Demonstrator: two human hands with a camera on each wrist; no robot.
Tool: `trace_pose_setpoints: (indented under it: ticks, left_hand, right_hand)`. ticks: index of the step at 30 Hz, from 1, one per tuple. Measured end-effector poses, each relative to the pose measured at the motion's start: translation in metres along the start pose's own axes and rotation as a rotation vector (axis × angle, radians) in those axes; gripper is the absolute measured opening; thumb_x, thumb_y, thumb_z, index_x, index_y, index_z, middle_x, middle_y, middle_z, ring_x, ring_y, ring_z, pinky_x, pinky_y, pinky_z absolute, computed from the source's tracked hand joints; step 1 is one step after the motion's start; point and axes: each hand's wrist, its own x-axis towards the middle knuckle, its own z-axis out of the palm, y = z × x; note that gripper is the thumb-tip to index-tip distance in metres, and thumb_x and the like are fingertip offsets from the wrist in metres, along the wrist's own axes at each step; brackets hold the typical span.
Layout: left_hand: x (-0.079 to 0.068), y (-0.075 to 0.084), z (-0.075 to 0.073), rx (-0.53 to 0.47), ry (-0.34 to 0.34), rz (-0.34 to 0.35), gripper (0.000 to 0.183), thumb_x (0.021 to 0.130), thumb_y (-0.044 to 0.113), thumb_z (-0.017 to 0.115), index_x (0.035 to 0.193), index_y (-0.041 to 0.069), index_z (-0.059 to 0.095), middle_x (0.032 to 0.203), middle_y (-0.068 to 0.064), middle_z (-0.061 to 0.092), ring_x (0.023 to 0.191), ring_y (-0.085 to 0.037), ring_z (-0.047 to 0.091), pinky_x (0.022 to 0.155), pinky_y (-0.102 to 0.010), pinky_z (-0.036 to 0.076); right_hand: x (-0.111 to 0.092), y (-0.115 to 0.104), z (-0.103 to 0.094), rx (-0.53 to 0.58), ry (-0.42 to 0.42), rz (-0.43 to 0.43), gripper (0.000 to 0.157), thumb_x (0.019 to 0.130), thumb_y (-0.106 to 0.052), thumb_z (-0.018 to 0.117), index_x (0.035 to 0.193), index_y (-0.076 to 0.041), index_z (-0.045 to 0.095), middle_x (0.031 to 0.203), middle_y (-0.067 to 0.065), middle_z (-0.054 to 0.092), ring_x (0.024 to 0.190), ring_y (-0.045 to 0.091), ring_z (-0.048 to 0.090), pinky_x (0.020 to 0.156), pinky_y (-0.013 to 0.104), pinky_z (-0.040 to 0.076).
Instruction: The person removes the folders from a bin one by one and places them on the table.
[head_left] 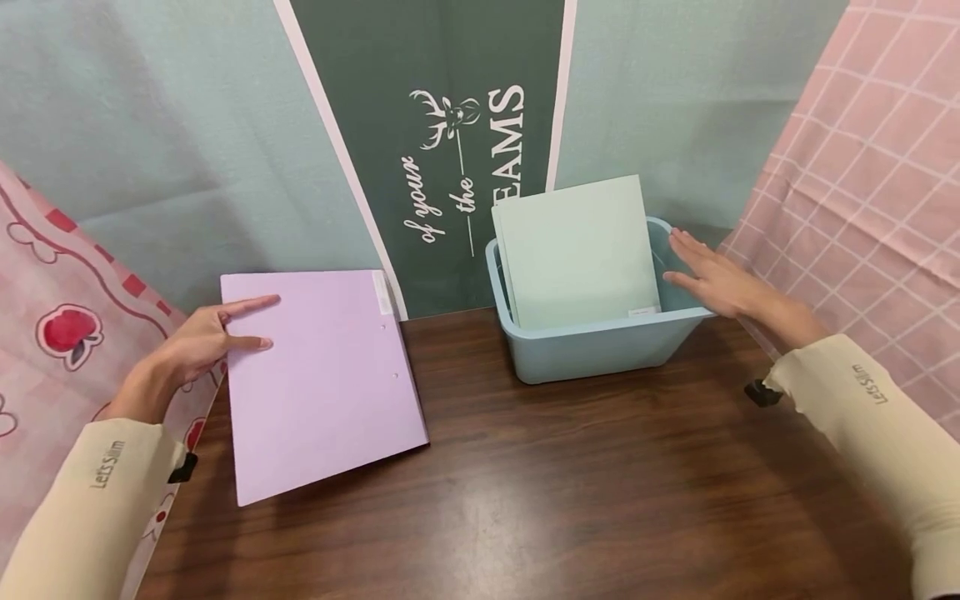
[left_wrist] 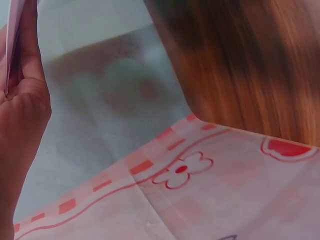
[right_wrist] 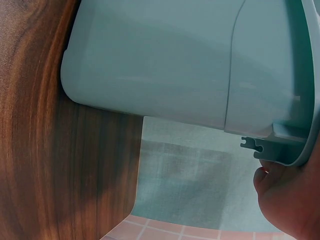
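On the left, my left hand (head_left: 202,340) pinches a lilac file folder (head_left: 322,392) by its left edge, with thumb and index finger lying on the front and the other fingers behind it. This folder leans up from the table, with a white label at its upper right corner and two small holes below that. In the left wrist view, the left hand (left_wrist: 22,110) appears at the folder's edge. My right hand (head_left: 720,279) rests on the right rim of a blue plastic bin (head_left: 592,350), fingers straight. Pale mint folders (head_left: 577,258) stand tilted inside the bin.
Beneath everything is a dark wood table (head_left: 480,483). A green printed cloth (head_left: 442,50) hangs at the back. Pink patterned cloth (head_left: 67,275) borders the left, and a pink checked cloth (head_left: 870,192) borders the right, close behind my right hand.
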Motion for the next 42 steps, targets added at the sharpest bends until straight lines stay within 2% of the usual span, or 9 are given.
trace_pose_setpoints:
  ticks: [3,5,9,13,18,28,33,36,42]
  left_hand:
    - [0.002,-0.007,0.0,-0.012,-0.034,-0.022,0.076,0.082,0.024,0.079,0.149,0.024,0.044,0.157,-0.003,0.034,0.125,-0.007,0.037,0.08,-0.012,0.044]
    - [0.001,-0.011,0.0,0.003,-0.05,-0.03,0.076,0.081,0.024,0.08,0.148,0.021,0.045,0.154,-0.009,0.036,0.115,-0.011,0.04,0.069,-0.018,0.049]
    - [-0.003,-0.019,-0.004,0.125,-0.075,-0.039,0.076,0.08,0.031,0.08,0.147,0.018,0.046,0.145,-0.016,0.039,0.105,-0.02,0.037,0.062,-0.022,0.039]
    - [-0.004,-0.028,-0.007,0.196,-0.093,-0.072,0.076,0.078,0.036,0.081,0.144,0.013,0.051,0.147,-0.021,0.038,0.113,-0.027,0.035,0.083,-0.027,0.036]
    - [-0.004,-0.039,-0.007,0.173,-0.105,-0.113,0.075,0.076,0.033,0.083,0.139,0.003,0.054,0.147,-0.03,0.032,0.122,-0.037,0.029,0.098,-0.054,0.027]
    - [0.0,-0.048,-0.005,0.301,-0.067,-0.123,0.075,0.075,0.035,0.083,0.137,0.003,0.055,0.126,-0.028,0.038,0.091,-0.03,0.046,0.067,-0.026,0.035]
    - [-0.001,-0.054,-0.003,0.297,-0.09,-0.131,0.088,0.073,0.041,0.084,0.143,0.003,0.048,0.136,-0.036,0.032,0.088,-0.034,0.045,0.077,-0.038,0.041]
    - [-0.002,-0.058,0.0,0.321,-0.105,-0.122,0.094,0.072,0.042,0.085,0.146,0.002,0.042,0.142,-0.041,0.027,0.105,-0.043,0.038,0.087,-0.049,0.034]
    - [-0.002,-0.067,0.007,0.408,-0.073,-0.087,0.097,0.07,0.041,0.086,0.146,0.0,0.041,0.122,-0.033,0.038,0.098,-0.038,0.045,0.077,-0.038,0.035]
  right_hand:
    - [0.0,0.0,0.0,0.0,-0.002,0.004,0.075,0.105,-0.042,0.038,0.155,0.001,0.003,0.162,0.014,-0.008,0.148,0.041,-0.001,0.118,0.057,0.002]
    - [0.0,0.0,0.0,-0.002,-0.002,0.003,0.074,0.105,-0.042,0.038,0.155,0.001,0.003,0.162,0.014,-0.009,0.148,0.04,-0.002,0.118,0.057,0.002]
    - [0.0,-0.001,0.0,-0.008,-0.003,0.008,0.075,0.105,-0.042,0.037,0.155,0.001,0.003,0.162,0.013,-0.009,0.148,0.04,-0.002,0.118,0.057,0.003]
    - [0.0,-0.001,0.0,-0.009,-0.007,0.013,0.075,0.104,-0.043,0.038,0.155,0.0,0.003,0.163,0.012,-0.009,0.148,0.039,-0.002,0.118,0.058,0.004]
    - [0.002,-0.001,0.0,-0.015,-0.002,0.011,0.075,0.104,-0.042,0.038,0.155,0.0,0.003,0.163,0.013,-0.008,0.148,0.04,-0.001,0.118,0.058,0.004]
    - [0.0,-0.003,0.0,-0.009,0.004,0.01,0.074,0.105,-0.041,0.038,0.155,0.002,0.005,0.162,0.014,-0.007,0.148,0.04,0.0,0.119,0.056,0.003]
    - [-0.001,-0.003,0.0,-0.009,0.005,0.012,0.074,0.104,-0.042,0.038,0.155,0.002,0.005,0.163,0.013,-0.007,0.148,0.041,0.0,0.118,0.057,0.004]
    - [-0.001,-0.002,0.001,-0.005,0.004,0.016,0.075,0.104,-0.042,0.038,0.155,0.001,0.004,0.163,0.013,-0.007,0.148,0.041,0.0,0.117,0.059,0.005]
    - [-0.001,-0.003,0.001,0.002,0.007,0.013,0.075,0.104,-0.042,0.038,0.155,0.001,0.005,0.163,0.014,-0.007,0.148,0.042,0.001,0.117,0.059,0.004]
